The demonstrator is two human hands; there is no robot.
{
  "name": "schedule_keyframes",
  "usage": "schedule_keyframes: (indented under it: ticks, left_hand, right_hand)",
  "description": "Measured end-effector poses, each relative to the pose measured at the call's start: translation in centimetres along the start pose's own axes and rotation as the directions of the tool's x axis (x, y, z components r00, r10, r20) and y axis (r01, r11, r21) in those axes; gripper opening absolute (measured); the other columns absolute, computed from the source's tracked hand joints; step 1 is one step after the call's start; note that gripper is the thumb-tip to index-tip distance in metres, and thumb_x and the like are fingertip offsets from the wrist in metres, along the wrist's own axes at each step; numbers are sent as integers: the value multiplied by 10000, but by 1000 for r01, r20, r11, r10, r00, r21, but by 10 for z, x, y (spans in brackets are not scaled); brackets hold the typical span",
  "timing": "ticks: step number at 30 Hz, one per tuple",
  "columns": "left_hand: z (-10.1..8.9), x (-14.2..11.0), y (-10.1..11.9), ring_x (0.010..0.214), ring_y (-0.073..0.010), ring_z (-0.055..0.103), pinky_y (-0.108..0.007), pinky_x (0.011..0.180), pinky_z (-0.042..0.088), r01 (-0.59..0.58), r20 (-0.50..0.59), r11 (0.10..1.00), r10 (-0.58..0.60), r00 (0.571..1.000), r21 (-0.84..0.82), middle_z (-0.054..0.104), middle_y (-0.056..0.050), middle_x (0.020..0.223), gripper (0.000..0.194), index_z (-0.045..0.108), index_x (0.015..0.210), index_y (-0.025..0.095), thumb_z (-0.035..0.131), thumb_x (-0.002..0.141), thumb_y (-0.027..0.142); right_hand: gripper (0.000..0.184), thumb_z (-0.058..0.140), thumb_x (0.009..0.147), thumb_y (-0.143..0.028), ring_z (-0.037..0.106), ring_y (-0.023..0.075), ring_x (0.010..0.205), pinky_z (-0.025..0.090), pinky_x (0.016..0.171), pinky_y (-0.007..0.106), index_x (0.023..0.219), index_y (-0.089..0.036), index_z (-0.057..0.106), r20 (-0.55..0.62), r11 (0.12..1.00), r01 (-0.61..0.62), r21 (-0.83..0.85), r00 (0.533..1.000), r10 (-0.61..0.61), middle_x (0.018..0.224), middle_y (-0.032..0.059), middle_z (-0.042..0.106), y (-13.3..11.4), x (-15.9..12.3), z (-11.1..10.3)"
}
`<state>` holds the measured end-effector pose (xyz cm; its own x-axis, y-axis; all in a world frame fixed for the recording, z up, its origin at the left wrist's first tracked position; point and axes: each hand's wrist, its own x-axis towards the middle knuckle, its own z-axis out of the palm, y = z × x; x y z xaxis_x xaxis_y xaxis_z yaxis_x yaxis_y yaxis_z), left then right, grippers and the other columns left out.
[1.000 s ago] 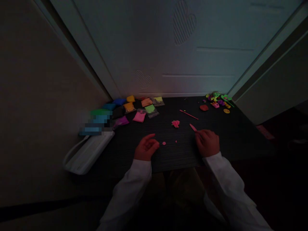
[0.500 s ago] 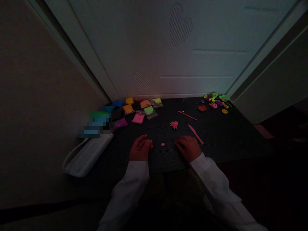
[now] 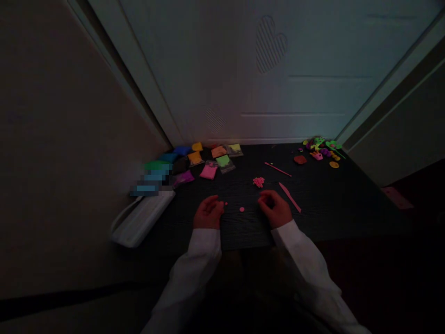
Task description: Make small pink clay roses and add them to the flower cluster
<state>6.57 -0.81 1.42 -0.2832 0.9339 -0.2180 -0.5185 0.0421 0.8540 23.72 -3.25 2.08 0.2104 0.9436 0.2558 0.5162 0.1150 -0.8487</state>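
My left hand rests at the table's near side, palm turned inward, its fingers loosely bent and apart. Just right of its fingertips lies a tiny pink clay bit. Between my hands a flat pink clay disc lies on the dark table. My right hand has thumb and forefinger pressed together; whatever is in the pinch is too small to make out. Beyond it sits a cluster of small pink clay pieces. A pink plastic clay knife lies to its right, and a thin pink stick tool farther back.
Packets of coloured clay, among them a pink packet and a green packet, lie back left. A white case with a strap stands at the left edge. Back right are a red clay lump and colourful clay figures.
The view has shifted, moving the scene rightward. A tiny pink bit now shows apart from my left fingertips. My right hand has turned, with its thumb and forefinger forming a rounder pinch.
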Motion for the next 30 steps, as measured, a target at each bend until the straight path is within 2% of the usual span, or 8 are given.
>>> schedule_keyframes:
  ticks: [2,5,12,15,19,21,26,30]
  left_hand:
    - [0,0,0,429,-39,467,-167,432,376,-11,7,1000,11,1000,0,522,58,509,330,560,729,150,684,423,158]
    - [0,-1,-1,426,-36,463,-163,434,373,-28,6,999,27,1000,32,522,59,503,323,557,733,152,680,435,177]
    - [1,-2,-4,446,-53,494,-184,449,391,-28,33,976,21,999,218,548,31,557,325,564,751,139,672,460,237]
    - [1,-3,-4,447,-52,492,-190,460,400,-36,31,975,30,999,217,544,34,556,327,564,750,138,671,457,235]
    - [0,-5,-3,441,-46,487,-179,449,390,-49,48,975,39,998,216,543,38,549,286,562,735,146,662,478,225]
    - [0,-6,-3,441,-44,487,-173,443,384,-58,59,974,46,997,220,542,41,546,272,562,734,150,657,489,222]
    - [-1,-5,-4,435,-43,481,-180,446,386,-63,77,977,48,996,202,539,43,548,275,560,739,151,654,493,230]
    - [0,-5,-5,435,-51,485,-187,446,387,-74,83,972,57,995,224,543,37,545,290,559,744,145,655,487,240]
  right_hand:
    - [220,464,722,-280,519,120,698,401,649,242,906,-192,543,27,999,23,23,999,-24,773,14,565,2,0,-2]
    - [211,433,743,-317,524,131,754,391,684,252,837,-200,581,47,999,38,21,998,-38,811,16,585,2,1,-1]
    - [247,571,598,-423,453,105,490,356,485,233,579,-179,540,29,994,-111,9,993,111,517,-25,512,-2,2,2]
    - [246,575,590,-422,472,115,525,369,514,244,600,-177,558,46,990,-134,49,990,131,556,-12,539,-2,2,1]
    - [251,493,678,-400,520,142,673,382,629,268,737,-177,592,78,980,-141,140,988,131,702,15,591,-3,2,-5]
    - [264,448,713,-399,511,132,660,370,620,256,705,-174,587,81,979,-138,148,989,127,672,8,579,-3,2,-7]
    - [317,486,665,-443,392,83,475,305,477,216,502,-172,465,-17,972,-170,161,984,175,475,-44,426,1,3,-5]
    - [281,526,628,-440,402,90,488,315,480,220,545,-174,485,-36,964,-180,194,981,190,499,-40,440,4,4,-1]
